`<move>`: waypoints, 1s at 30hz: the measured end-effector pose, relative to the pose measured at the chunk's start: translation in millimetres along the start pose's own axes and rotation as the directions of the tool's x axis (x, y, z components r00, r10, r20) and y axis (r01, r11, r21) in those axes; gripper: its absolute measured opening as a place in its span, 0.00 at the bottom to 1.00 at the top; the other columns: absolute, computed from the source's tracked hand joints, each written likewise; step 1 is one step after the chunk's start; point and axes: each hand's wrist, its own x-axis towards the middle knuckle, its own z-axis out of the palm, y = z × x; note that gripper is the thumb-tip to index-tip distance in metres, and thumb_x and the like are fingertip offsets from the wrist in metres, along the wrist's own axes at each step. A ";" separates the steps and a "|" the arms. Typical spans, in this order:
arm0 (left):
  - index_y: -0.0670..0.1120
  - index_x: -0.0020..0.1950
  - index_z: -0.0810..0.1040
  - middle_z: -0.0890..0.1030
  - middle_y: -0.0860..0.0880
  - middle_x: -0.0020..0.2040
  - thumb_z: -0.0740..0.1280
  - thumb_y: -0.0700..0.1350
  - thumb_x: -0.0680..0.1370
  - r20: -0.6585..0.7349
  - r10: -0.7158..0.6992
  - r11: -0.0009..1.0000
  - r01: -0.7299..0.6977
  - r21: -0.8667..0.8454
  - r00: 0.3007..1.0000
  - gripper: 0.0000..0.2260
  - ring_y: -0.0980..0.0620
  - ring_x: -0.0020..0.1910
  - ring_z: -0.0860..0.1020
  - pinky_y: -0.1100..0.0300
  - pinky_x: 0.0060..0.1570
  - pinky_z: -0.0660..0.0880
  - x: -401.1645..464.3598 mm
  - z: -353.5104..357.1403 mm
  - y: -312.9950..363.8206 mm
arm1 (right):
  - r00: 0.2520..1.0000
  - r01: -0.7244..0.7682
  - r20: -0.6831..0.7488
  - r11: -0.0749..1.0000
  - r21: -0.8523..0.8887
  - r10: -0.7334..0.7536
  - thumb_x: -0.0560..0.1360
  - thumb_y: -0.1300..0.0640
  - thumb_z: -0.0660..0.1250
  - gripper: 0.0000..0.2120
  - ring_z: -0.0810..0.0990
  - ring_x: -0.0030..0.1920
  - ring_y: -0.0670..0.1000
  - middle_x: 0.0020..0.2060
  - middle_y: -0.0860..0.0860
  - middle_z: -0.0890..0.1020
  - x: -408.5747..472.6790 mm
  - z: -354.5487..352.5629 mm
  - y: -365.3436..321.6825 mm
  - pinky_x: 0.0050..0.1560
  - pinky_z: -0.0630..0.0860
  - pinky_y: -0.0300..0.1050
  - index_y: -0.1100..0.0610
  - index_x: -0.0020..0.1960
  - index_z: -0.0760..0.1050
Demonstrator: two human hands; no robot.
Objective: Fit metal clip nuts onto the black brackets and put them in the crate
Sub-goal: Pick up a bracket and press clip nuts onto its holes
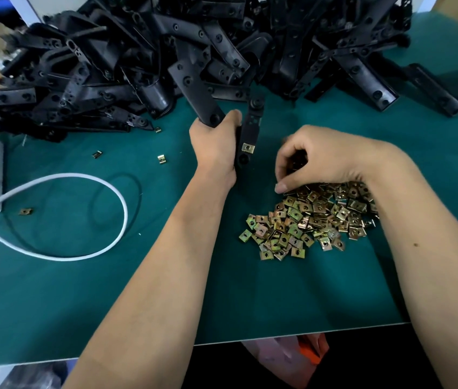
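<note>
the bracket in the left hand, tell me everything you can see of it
The bracket is a black, matte, plastic-looking strip with round holes and a boss near its top end. It stands roughly upright over the green mat, its top toward the heap of brackets. One brass-coloured clip nut already sits on its lower part. The left hand grips it along one edge, together with a second, wider black bracket that angles up to the left.

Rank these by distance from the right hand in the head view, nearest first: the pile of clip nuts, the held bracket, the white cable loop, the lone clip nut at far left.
1. Pile of clip nuts: directly under the right hand.
2. Held bracket: just to its left, gripped by the left hand.
3. White cable loop: further left on the mat.
4. Lone clip nut: far left, beyond the loop.
</note>
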 end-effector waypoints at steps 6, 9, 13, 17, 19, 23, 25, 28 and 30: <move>0.45 0.42 0.68 0.69 0.46 0.34 0.71 0.36 0.74 -0.008 0.006 1.000 -0.006 0.006 1.000 0.12 0.53 0.25 0.69 0.61 0.26 0.68 1.3 1.4 -0.3 | 0.976 -0.037 -0.214 0.999 -0.005 0.035 0.74 0.51 0.78 0.06 0.80 0.38 0.43 0.37 0.46 0.84 6.8 4.6 6.6 0.41 0.74 0.41 0.48 0.42 0.82; 0.48 0.36 0.63 0.67 0.51 0.29 0.70 0.35 0.74 -0.013 -0.023 0.999 0.022 -0.047 1.000 0.18 0.54 0.23 0.67 0.64 0.24 0.66 3.0 0.3 1.0 | 0.937 -0.056 -0.342 0.997 0.044 0.068 0.78 0.54 0.74 0.05 0.82 0.39 0.44 0.37 0.46 0.85 9.3 7.6 6.8 0.44 0.76 0.42 0.51 0.45 0.79; 0.49 0.35 0.63 0.68 0.54 0.24 0.69 0.33 0.75 -0.007 -0.079 0.988 0.077 -0.133 0.997 0.19 0.55 0.20 0.67 0.66 0.23 0.65 3.3 -1.5 4.0 | 0.910 -0.033 -0.402 0.983 0.183 0.105 0.81 0.57 0.69 0.04 0.80 0.33 0.39 0.35 0.47 0.86 10.6 11.2 5.6 0.37 0.73 0.32 0.54 0.48 0.77; 0.48 0.35 0.65 0.70 0.55 0.23 0.69 0.33 0.76 0.002 -0.111 0.981 0.110 -0.162 0.994 0.17 0.55 0.20 0.68 0.66 0.22 0.65 1.9 -3.1 6.7 | 0.892 0.058 -0.435 0.923 0.381 0.124 0.82 0.62 0.66 0.03 0.80 0.33 0.44 0.36 0.51 0.85 12.2 13.5 1.9 0.34 0.76 0.37 0.60 0.50 0.75; 0.48 0.36 0.65 0.69 0.55 0.23 0.69 0.33 0.76 -0.009 -0.121 0.980 0.118 -0.157 0.993 0.17 0.55 0.20 0.67 0.66 0.22 0.65 1.5 -3.4 7.4 | 0.882 0.110 -0.454 0.884 0.454 0.123 0.82 0.63 0.66 0.02 0.79 0.33 0.46 0.35 0.52 0.85 12.3 13.4 1.9 0.33 0.75 0.38 0.60 0.50 0.78; 0.48 0.35 0.64 0.67 0.55 0.23 0.69 0.33 0.75 -0.011 -0.121 0.982 0.118 -0.149 0.993 0.18 0.55 0.20 0.65 0.66 0.22 0.63 -0.3 -2.8 7.5 | 0.841 0.192 -0.518 0.811 0.553 0.154 0.82 0.61 0.67 0.07 0.78 0.34 0.46 0.34 0.51 0.85 13.7 13.3 1.5 0.33 0.74 0.37 0.57 0.50 0.84; 0.48 0.35 0.64 0.67 0.55 0.23 0.69 0.33 0.75 -0.020 -0.113 0.985 0.109 -0.137 0.993 0.17 0.55 0.20 0.65 0.66 0.22 0.63 -0.7 -2.7 7.6 | 0.851 0.227 -0.498 0.739 0.634 0.167 0.82 0.63 0.67 0.07 0.79 0.36 0.47 0.37 0.53 0.86 14.2 14.9 -0.1 0.36 0.76 0.37 0.58 0.51 0.84; 0.47 0.38 0.65 0.68 0.53 0.27 0.69 0.35 0.75 -0.062 -0.091 0.992 0.085 -0.095 0.994 0.15 0.55 0.22 0.65 0.65 0.23 0.63 -0.8 -3.0 7.7 | 0.876 0.265 -0.457 0.637 0.724 0.155 0.80 0.68 0.68 0.09 0.82 0.40 0.48 0.43 0.56 0.88 14.9 18.6 -3.5 0.41 0.79 0.38 0.62 0.57 0.83; 0.47 0.40 0.66 0.67 0.51 0.30 0.70 0.36 0.75 -0.095 -0.082 0.995 0.076 -0.071 0.992 0.13 0.54 0.24 0.65 0.63 0.24 0.63 0.3 -3.9 6.9 | 0.871 0.300 -0.466 0.583 0.755 0.154 0.80 0.69 0.67 0.09 0.83 0.40 0.48 0.44 0.57 0.88 15.4 20.5 -6.9 0.42 0.79 0.38 0.63 0.58 0.82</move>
